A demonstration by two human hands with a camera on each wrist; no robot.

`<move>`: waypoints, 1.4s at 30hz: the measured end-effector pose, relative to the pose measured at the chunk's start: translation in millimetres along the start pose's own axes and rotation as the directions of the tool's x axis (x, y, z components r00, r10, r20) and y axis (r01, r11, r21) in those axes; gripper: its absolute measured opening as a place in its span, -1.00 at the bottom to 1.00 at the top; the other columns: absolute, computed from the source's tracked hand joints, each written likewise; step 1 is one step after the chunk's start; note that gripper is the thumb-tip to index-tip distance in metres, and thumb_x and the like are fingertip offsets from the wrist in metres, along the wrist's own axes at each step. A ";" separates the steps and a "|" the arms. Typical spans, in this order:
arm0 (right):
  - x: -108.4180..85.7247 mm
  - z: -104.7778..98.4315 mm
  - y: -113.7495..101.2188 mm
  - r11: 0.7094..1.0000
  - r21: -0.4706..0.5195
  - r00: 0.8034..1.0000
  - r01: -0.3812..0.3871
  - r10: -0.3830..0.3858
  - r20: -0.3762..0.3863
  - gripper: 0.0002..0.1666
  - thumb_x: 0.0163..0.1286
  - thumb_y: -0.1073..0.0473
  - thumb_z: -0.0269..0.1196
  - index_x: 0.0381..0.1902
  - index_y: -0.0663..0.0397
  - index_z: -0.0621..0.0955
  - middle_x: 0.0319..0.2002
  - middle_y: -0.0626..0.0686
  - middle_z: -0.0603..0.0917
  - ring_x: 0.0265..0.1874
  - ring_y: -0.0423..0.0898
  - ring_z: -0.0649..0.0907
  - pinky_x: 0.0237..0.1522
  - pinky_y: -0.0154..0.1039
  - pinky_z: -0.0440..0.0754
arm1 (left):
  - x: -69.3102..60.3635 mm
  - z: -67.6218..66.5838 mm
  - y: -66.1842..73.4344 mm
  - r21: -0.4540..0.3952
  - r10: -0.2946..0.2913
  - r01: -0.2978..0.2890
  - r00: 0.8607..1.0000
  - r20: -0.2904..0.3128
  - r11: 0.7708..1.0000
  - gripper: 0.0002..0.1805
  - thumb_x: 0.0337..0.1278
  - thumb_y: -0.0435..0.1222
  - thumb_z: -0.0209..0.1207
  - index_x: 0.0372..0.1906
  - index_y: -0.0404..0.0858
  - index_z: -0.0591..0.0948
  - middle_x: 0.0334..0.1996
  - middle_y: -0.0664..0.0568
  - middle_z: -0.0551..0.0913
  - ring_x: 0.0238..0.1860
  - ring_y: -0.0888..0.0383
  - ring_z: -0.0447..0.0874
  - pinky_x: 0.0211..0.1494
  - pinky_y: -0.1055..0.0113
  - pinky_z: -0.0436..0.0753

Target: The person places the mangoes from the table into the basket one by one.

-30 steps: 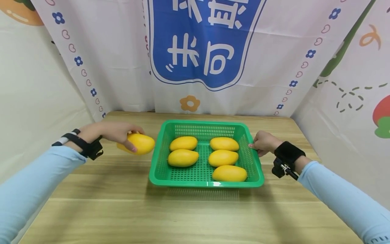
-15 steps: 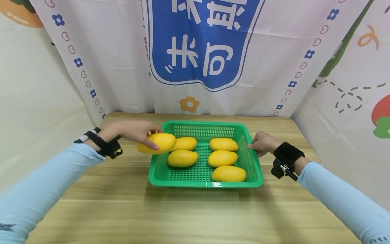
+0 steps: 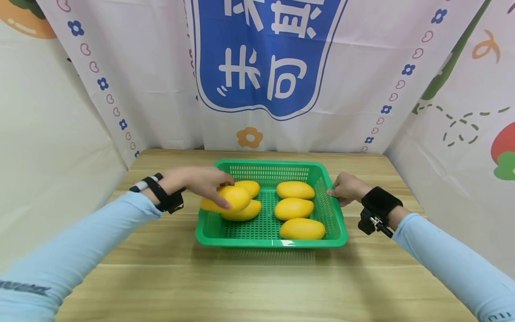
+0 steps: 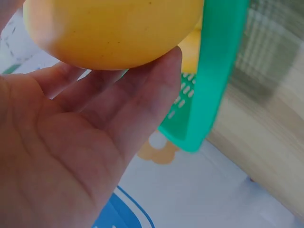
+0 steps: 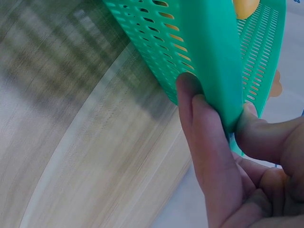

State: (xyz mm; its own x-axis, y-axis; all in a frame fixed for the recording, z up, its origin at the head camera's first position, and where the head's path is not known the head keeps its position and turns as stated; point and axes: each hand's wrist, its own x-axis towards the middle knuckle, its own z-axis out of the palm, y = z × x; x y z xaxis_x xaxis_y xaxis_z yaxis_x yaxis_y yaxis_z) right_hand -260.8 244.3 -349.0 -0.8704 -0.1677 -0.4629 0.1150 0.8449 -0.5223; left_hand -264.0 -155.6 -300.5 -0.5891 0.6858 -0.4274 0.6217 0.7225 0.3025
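A yellow mango (image 3: 231, 199) is gripped between the thumb and fingers of my left hand (image 3: 205, 183), held over the left part of a green plastic basket (image 3: 241, 243). In the left wrist view the fingers curl under the held mango (image 4: 118, 33), beside the basket's rim (image 4: 221, 57). Below it, two mangoes (image 3: 243, 212) lie in the basket's left side, partly hidden by the hand and its mango. A column of three mangoes (image 3: 294, 209) lies on the right side. My right hand (image 3: 348, 188) pinches the basket's right rim (image 5: 213, 61), thumb inside and fingers outside.
The basket stands on a light wooden table (image 3: 257, 290). A white printed curtain (image 3: 169, 89) hangs behind the table, with more printed cloth (image 3: 454, 147) along both sides. Each wrist carries a strapped black camera (image 3: 173, 201).
My left hand has carried the mango rightward, from beside the basket to above its left side. The right hand keeps its hold on the rim, and the basket stays put.
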 end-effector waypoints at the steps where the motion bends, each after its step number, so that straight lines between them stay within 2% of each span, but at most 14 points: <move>1: -0.2 -0.3 0.1 1.000 -0.002 1.000 0.000 0.000 -0.001 -0.68 0.53 0.23 0.13 -0.34 0.40 0.65 -0.58 0.01 0.61 -0.60 -0.22 0.61 -0.43 -0.32 0.74 | 2.9 1.0 2.8 0.008 -0.003 0.003 1.000 0.011 1.000 -0.15 0.16 0.17 0.28 0.34 -0.34 0.42 0.11 -0.08 0.61 -0.01 0.10 0.53 0.18 0.09 0.58; 4: -0.7 -0.5 0.2 1.000 -0.001 1.000 -0.002 0.002 -0.003 -0.68 0.53 0.23 0.13 -0.32 0.41 0.66 -0.58 0.02 0.62 -0.60 -0.22 0.62 -0.41 -0.30 0.76 | 11.1 4.3 11.2 0.037 -0.006 0.004 0.999 0.049 0.999 -0.18 0.16 0.18 0.28 0.32 -0.33 0.43 0.05 -0.05 0.61 -0.04 0.11 0.53 0.12 0.15 0.60; 6: -0.4 -0.1 0.2 1.000 0.003 1.000 -0.007 0.007 -0.004 -0.69 0.53 0.23 0.14 -0.28 0.43 0.66 -0.57 0.02 0.64 -0.60 -0.22 0.64 -0.40 -0.29 0.76 | 15.3 6.4 16.7 0.061 -0.017 0.013 0.997 0.075 0.998 -0.22 0.15 0.17 0.29 0.27 -0.30 0.45 -0.05 0.00 0.61 -0.12 0.13 0.51 0.00 0.23 0.59; 9: 0.2 0.2 0.6 1.000 0.001 1.000 -0.002 0.002 -0.005 -0.69 0.52 0.23 0.14 -0.26 0.43 0.66 -0.56 0.03 0.65 -0.60 -0.22 0.65 -0.38 -0.27 0.77 | 20.4 9.4 24.0 0.099 -0.034 0.023 0.994 0.107 0.995 -0.33 0.13 0.17 0.30 0.13 -0.24 0.49 -0.26 0.06 0.54 -0.27 0.16 0.46 -0.20 0.33 0.48; 12: 0.6 0.3 1.5 1.000 -0.006 1.000 0.011 -0.011 -0.010 -0.69 0.52 0.23 0.14 -0.33 0.39 0.66 -0.58 0.02 0.62 -0.60 -0.22 0.63 -0.39 -0.26 0.77 | 24.8 12.2 30.2 0.137 -0.043 0.025 0.991 0.130 0.990 -0.40 0.10 0.18 0.32 -0.02 -0.19 0.49 -0.37 0.08 0.46 -0.35 0.18 0.42 -0.31 0.37 0.40; 14: 0.4 0.5 2.6 1.000 -0.012 1.000 0.018 -0.019 -0.014 -0.67 0.52 0.24 0.14 -0.41 0.35 0.65 -0.60 0.00 0.59 -0.61 -0.21 0.60 -0.41 -0.28 0.76 | 28.7 14.4 33.6 0.162 -0.042 0.018 0.988 0.146 0.987 -0.42 0.09 0.18 0.33 -0.05 -0.18 0.49 -0.38 0.09 0.46 -0.36 0.18 0.42 -0.31 0.38 0.39; 19: -0.7 0.9 3.9 0.999 -0.008 0.999 0.031 -0.031 -0.019 -0.64 0.51 0.24 0.15 -0.52 0.27 0.60 -0.63 -0.02 0.54 -0.64 -0.21 0.56 -0.45 -0.30 0.75 | 38.2 21.4 38.9 0.179 -0.034 0.002 0.983 0.181 0.984 -0.41 0.09 0.14 0.35 0.01 -0.20 0.49 -0.31 0.08 0.51 -0.30 0.16 0.43 -0.21 0.34 0.43; 26: -1.7 0.9 2.6 0.999 0.000 0.999 0.033 -0.033 -0.014 -0.66 0.52 0.24 0.14 -0.46 0.30 0.63 -0.62 -0.02 0.56 -0.62 -0.22 0.58 -0.41 -0.29 0.76 | 47.1 33.5 40.1 0.186 -0.014 -0.022 0.981 0.194 0.982 -0.48 0.09 0.09 0.37 -0.06 -0.18 0.51 -0.30 0.11 0.50 -0.29 0.18 0.42 -0.16 0.34 0.47; 31: -0.4 0.2 1.8 1.000 -0.003 1.000 0.028 -0.028 -0.014 -0.69 0.51 0.24 0.15 -0.35 0.39 0.66 -0.58 0.00 0.60 -0.61 -0.23 0.61 -0.40 -0.28 0.77 | 48.2 38.7 43.5 0.217 -0.048 0.005 0.980 0.194 0.976 -0.51 0.08 0.09 0.37 -0.13 -0.18 0.52 -0.35 0.11 0.47 -0.33 0.18 0.40 -0.23 0.36 0.42; 36: 0.2 0.0 2.6 1.000 -0.015 1.000 0.021 -0.021 -0.015 -0.68 0.52 0.22 0.15 -0.34 0.39 0.66 -0.57 0.01 0.60 -0.60 -0.23 0.61 -0.40 -0.28 0.77 | 50.2 45.4 48.0 0.245 -0.079 0.034 0.981 0.177 0.969 -0.53 0.06 0.11 0.38 -0.25 -0.17 0.51 -0.45 0.11 0.39 -0.43 0.19 0.35 -0.35 0.39 0.34; 42: -0.3 0.5 5.0 1.000 -0.010 0.999 0.027 -0.028 -0.022 -0.67 0.52 0.21 0.15 -0.38 0.37 0.66 -0.59 0.00 0.60 -0.61 -0.22 0.62 -0.41 -0.29 0.76 | 52.8 53.6 57.3 0.293 -0.133 0.081 0.978 0.162 0.953 -0.58 0.06 0.10 0.40 -0.29 -0.13 0.54 -0.46 0.12 0.44 -0.42 0.18 0.38 -0.31 0.38 0.37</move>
State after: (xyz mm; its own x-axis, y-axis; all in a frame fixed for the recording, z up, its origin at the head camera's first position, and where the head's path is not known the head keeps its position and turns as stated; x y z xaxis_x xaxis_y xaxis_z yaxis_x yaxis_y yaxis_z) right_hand -259.7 248.2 -351.8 -0.8835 -0.1798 -0.4326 0.0862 0.8452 -0.5274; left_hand -231.8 -82.6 -351.3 -0.5749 0.5600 -0.5965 0.6959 0.7182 0.0036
